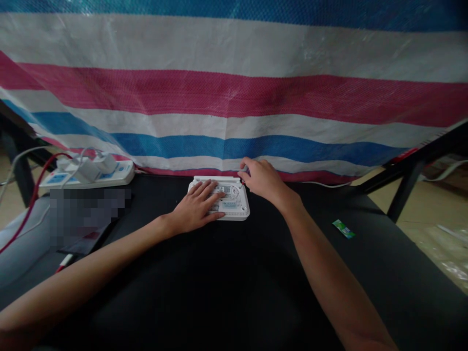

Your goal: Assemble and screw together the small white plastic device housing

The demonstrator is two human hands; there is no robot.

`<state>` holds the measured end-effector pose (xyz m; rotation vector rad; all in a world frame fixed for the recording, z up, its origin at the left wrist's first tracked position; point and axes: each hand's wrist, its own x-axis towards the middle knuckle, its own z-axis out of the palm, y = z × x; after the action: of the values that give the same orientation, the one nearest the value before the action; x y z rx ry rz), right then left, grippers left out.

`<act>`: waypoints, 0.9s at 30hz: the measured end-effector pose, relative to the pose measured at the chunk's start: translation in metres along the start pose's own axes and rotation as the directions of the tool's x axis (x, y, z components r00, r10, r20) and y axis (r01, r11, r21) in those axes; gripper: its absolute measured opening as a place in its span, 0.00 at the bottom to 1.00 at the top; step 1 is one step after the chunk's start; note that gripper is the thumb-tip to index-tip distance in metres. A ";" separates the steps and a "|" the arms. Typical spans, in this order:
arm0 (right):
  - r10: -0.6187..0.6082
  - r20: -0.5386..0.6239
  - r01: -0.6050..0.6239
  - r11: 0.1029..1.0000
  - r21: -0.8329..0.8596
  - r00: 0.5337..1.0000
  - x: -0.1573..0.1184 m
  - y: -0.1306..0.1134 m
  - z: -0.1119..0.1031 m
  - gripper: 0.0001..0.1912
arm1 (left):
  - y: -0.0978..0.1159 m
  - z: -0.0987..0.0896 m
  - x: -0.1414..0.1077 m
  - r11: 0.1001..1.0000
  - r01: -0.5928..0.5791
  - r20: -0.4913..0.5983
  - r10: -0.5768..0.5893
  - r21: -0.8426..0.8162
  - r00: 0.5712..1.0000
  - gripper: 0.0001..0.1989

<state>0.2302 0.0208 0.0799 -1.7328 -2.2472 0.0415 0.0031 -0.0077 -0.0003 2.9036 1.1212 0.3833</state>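
Note:
A white plastic device point(237, 210) with vent holes and a printed label lies flat on the black table point(204, 282). My left hand point(197, 204) rests on its left part with the fingers spread, covering some of the vents. At the device's back right corner is my right hand point(261, 178), its fingers closed around a small dark object point(246, 169). Most of that object is hidden by the fingers, and its kind cannot be made out.
On the left stand a white power strip point(124, 173) with plugs and cables, and a dark tablet-like device point(82, 243) with a charging cable. A green packet point(342, 228) lies at the right. A striped sheet point(226, 92) hangs behind the table.

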 end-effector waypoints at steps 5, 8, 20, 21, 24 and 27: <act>0.034 -0.063 -0.035 0.999 -0.020 0.997 -0.002 0.000 0.001 0.11 | 0.001 -0.001 0.000 1.000 0.001 0.012 -0.001 0.011 1.000 0.32; -0.007 -0.061 0.009 0.999 0.034 0.998 -0.001 -0.003 0.002 0.15 | 0.000 0.000 0.001 1.000 -0.005 0.005 0.005 0.012 1.000 0.32; 0.004 -0.052 -0.003 1.000 0.012 0.999 0.000 -0.003 0.005 0.14 | 0.000 0.000 0.000 1.000 -0.001 0.007 0.001 0.016 1.000 0.32; 0.022 -0.062 -0.022 1.000 0.000 0.998 0.000 -0.002 0.005 0.13 | 0.000 0.000 0.000 1.000 -0.003 0.011 0.003 0.016 1.000 0.32; 0.070 -0.080 -0.072 0.997 -0.021 0.994 0.000 -0.001 0.004 0.09 | 0.000 -0.001 0.000 1.000 -0.006 0.012 0.005 0.006 1.000 0.32; 0.095 -0.128 -0.100 0.994 -0.033 0.987 0.001 0.000 0.005 0.11 | 0.001 -0.002 0.000 1.000 -0.006 0.004 0.006 0.001 1.000 0.32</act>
<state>0.2286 0.0221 0.0749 -1.8119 -2.0856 -0.0897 0.0033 -0.0083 0.0016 2.9078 1.1121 0.3767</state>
